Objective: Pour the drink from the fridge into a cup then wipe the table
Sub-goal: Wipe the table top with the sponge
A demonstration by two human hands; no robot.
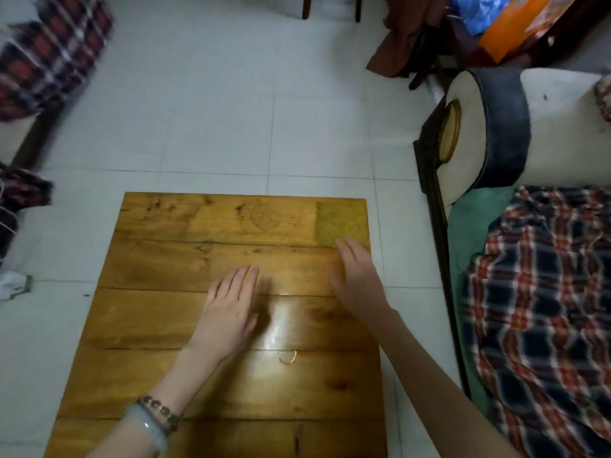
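Just left hand (pixel 228 312) open over table (pixel 148 259), right hand (pixel 357 279) open, fingertips (pixel 344 247) at cloth (pixel 340 223) edge.

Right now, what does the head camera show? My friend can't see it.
Over a wooden table, the left hand is open and flat near the middle, and the right hand reaches a yellow-green cloth in the far right corner.

A cloth (pixel 342 224) lies on the table's (pixel 158 325) far right corner, sofa (pixel 496 127) to its right
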